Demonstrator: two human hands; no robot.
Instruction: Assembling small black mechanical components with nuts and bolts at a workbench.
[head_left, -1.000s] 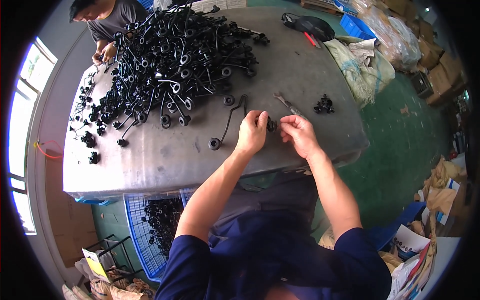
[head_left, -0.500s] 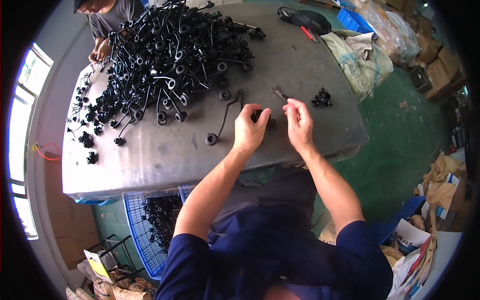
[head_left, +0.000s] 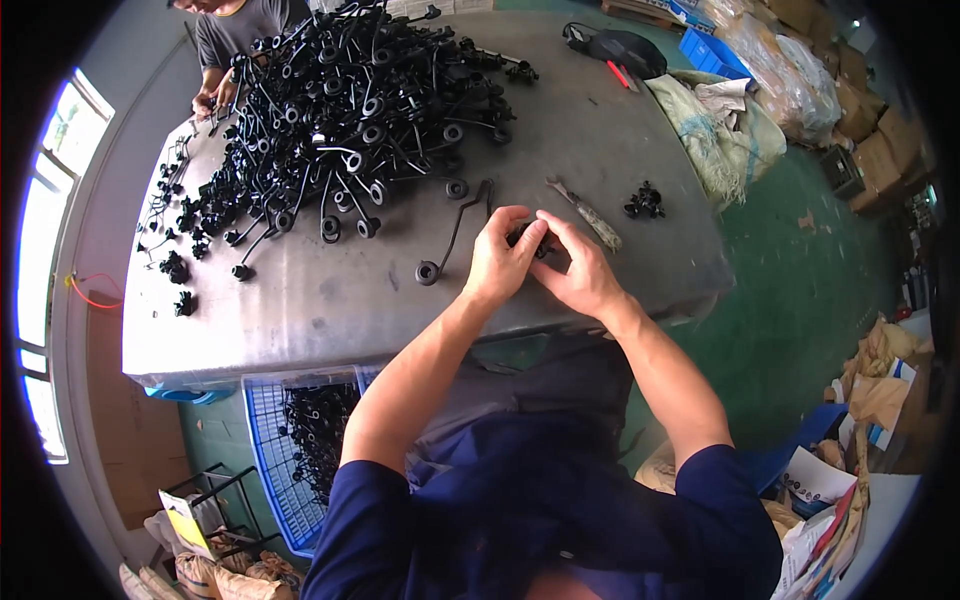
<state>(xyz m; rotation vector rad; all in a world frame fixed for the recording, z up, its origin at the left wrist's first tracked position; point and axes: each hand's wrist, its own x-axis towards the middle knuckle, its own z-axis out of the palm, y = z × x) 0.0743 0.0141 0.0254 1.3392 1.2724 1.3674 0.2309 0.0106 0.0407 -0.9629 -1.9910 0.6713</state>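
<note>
Over the near part of the metal table my left hand is closed on a small black clustered part, mostly covered by the fingers. My right hand meets it from the other side, fingers curled and pressed against the same part. Just left of my hands lies a bent black rod with a rubber ring at each end. A wrench with a worn, pale handle rests to the right of my right hand. Farther right sits another clump of small black parts.
A large heap of black rods with rings covers the table's far left, with small black pieces beside it. Across the table another person handles parts. A blue basket of black parts stands below the near edge.
My right hand has moved left from the wrench to my left hand and now touches the part there. The wrench's handle has come into view. The whole view has shifted slightly.
</note>
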